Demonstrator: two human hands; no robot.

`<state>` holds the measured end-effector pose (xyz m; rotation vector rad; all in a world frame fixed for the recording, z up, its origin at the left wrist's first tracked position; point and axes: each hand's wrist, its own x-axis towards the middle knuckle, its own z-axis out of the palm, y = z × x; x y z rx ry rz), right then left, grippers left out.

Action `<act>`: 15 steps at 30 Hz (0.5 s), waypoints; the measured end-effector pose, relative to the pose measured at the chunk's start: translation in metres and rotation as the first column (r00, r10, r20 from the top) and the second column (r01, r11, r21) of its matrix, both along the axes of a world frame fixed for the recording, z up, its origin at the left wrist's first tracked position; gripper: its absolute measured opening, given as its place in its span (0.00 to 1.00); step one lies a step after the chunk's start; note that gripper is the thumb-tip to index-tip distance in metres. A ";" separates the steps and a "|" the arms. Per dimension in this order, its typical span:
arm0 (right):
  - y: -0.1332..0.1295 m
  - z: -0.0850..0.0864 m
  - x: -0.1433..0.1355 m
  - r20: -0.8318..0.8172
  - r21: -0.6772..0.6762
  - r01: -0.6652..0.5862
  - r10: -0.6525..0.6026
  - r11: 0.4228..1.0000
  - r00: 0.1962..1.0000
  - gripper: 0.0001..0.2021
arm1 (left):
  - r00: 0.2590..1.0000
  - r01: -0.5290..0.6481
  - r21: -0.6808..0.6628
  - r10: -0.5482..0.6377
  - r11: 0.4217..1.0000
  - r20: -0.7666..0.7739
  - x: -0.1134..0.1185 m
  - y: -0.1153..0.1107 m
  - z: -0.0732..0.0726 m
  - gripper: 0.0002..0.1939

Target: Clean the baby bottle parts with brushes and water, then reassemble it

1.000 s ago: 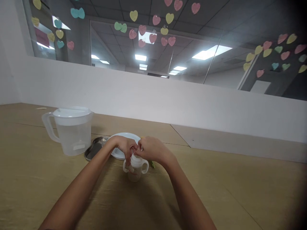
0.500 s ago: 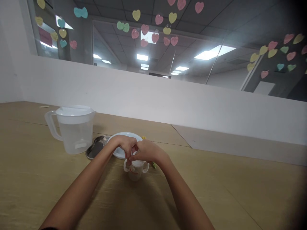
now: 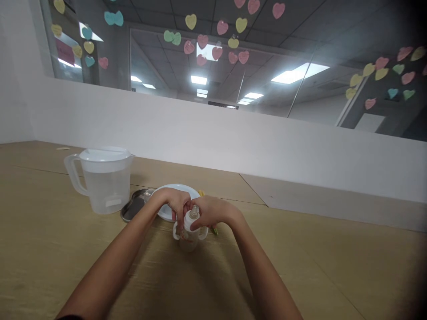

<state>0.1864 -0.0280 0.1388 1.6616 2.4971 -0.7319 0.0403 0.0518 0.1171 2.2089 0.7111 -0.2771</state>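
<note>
A clear baby bottle (image 3: 189,242) with two side handles and red markings stands upright on the table. On its top is a white collar ring (image 3: 189,221) with a clear teat (image 3: 194,211). My left hand (image 3: 178,205) is closed around the left side of the bottle near its handle, fingers pointing down. My right hand (image 3: 208,212) grips the collar ring from the right, thumb in front and fingers behind. Some fingertips of both hands are hidden behind the bottle top.
A lidded plastic pitcher (image 3: 107,186) stands at the left. Beside it lie a metal kidney dish (image 3: 128,211) holding a small clear item and a white plate (image 3: 165,214) behind my hands. A yellow-green thin object (image 3: 215,231) pokes out right of the bottle. A white wall (image 3: 213,138) rises behind.
My right hand has turned and shifted slightly right on the bottle's top, so the teat and collar show more plainly. My left hand stays nearly in place.
</note>
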 end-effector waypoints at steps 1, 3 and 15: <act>0.001 0.000 0.000 0.001 -0.002 0.007 -0.007 1.000 1.000 0.22 | 1.000 0.010 0.011 -0.010 1.000 -0.004 0.000 0.000 0.000 0.20; 0.000 0.001 0.000 0.017 0.011 0.023 -0.023 1.000 1.000 0.22 | 0.999 0.039 0.035 -0.039 0.999 0.003 -0.002 0.002 0.001 0.22; -0.127 0.041 -0.047 0.052 0.828 -0.197 0.277 0.525 0.959 0.14 | 0.795 -0.539 0.515 0.604 0.667 0.050 -0.084 0.047 0.006 0.30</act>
